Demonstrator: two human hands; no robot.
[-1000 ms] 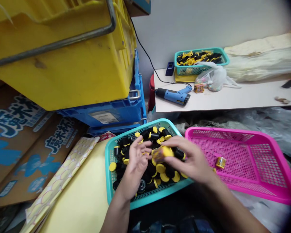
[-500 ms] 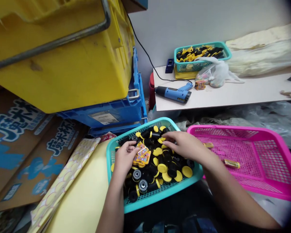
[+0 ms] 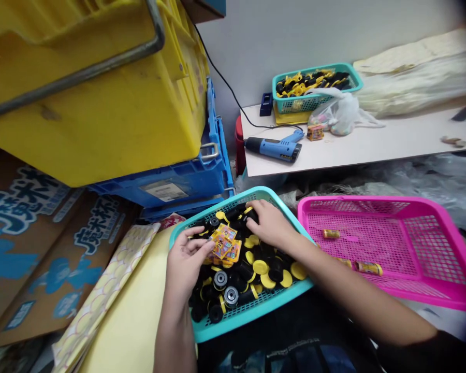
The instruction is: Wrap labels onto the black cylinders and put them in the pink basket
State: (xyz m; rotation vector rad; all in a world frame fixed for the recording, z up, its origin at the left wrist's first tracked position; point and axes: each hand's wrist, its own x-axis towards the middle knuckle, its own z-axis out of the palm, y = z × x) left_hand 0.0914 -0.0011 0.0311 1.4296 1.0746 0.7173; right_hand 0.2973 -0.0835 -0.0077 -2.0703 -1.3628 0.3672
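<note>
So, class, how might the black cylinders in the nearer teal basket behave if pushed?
The black cylinders would probably roll, given their round sides, though crowding in their teal basket may jam them. Upright, they might balance on their flat yellow ends.

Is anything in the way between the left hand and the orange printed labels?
Nothing visible: over the near teal basket, the left hand is at the left edge of the orange printed labels, which lie atop black and yellow pieces. The right hand is farther right, not between them.

Soft even light, shadow under the white tabletop (image 3: 349, 150), upper right corner blacked out (a vignette), wide-angle stretching.
</note>
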